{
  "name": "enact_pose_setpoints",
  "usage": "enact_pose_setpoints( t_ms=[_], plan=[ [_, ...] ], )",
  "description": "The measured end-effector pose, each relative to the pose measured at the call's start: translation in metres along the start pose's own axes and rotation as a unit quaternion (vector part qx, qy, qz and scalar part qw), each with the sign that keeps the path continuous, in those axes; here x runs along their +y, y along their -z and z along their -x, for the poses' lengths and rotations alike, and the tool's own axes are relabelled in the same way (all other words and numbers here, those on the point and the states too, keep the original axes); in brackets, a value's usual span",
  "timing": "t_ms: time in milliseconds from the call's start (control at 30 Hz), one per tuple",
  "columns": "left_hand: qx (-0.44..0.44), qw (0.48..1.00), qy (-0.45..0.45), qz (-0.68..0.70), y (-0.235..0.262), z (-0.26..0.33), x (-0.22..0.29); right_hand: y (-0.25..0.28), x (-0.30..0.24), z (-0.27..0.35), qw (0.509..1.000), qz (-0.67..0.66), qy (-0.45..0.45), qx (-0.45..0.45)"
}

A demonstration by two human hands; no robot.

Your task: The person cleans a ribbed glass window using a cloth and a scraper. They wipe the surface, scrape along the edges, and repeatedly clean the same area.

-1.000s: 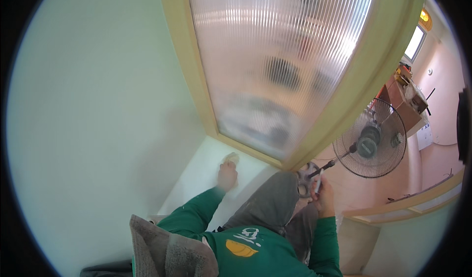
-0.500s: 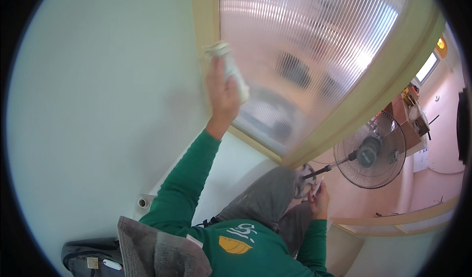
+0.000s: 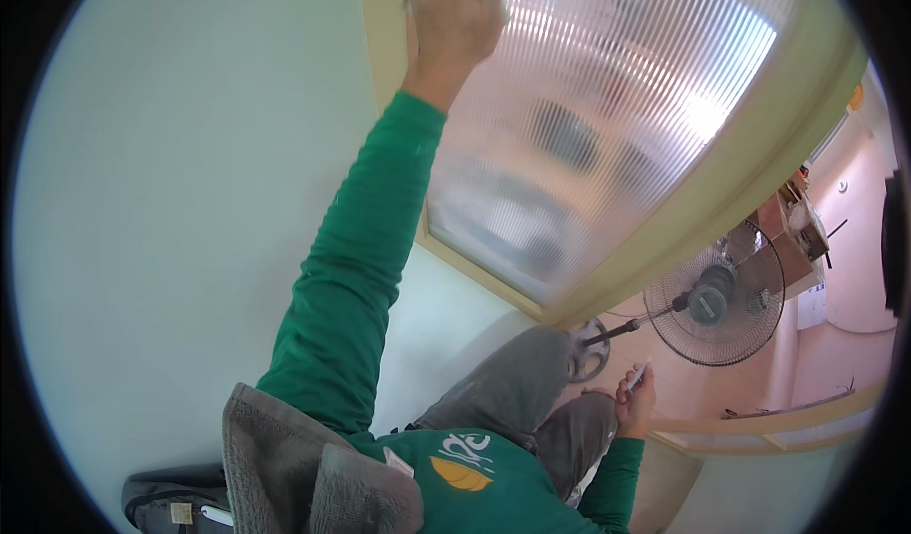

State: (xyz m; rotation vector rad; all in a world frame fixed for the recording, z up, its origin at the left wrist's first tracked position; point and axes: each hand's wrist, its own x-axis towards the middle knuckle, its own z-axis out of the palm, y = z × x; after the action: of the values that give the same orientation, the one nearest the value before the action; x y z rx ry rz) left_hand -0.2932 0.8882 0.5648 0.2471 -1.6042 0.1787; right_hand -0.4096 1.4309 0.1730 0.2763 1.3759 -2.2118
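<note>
Reaching up, the left hand is at the top edge of the head view, at the end of a green sleeve that runs up from the lower middle.

Head view, upper part: the hand lies against the ribbed frosted pane, right where the glass meets the cream door frame. Its fingers look closed around something pale, only a sliver of which shows past the knuckles; what it is cannot be told. The pane's long axis runs from lower left to upper right of the picture, the ribs following it. The pane spreads away to the right of the hand; the frame strip is just to its left.

Head view, lower right: the right hand hangs low beside the grey trouser leg, well apart from the pane. It is curled round a slim pale stick-like thing, which points up and to the right. The left hand is plainly the nearer one to the glass.

Behind: a standing fan on a pink floor, and a pale green wall on the left.
</note>
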Motion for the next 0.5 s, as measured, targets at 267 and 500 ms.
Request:
enact_pose_setpoints(
  t_ms=[267,500],
  plan=[
    [-0.023,0.987,0.159,0.007,-0.001,0.210,0.013,-0.046,0.004,-0.005,0.996,0.017,-0.027,-0.079],
    [-0.044,0.981,0.191,-0.020,-0.006,0.195,0.009,-0.049,0.000,0.007,0.996,0.051,-0.036,-0.063]
  ],
)
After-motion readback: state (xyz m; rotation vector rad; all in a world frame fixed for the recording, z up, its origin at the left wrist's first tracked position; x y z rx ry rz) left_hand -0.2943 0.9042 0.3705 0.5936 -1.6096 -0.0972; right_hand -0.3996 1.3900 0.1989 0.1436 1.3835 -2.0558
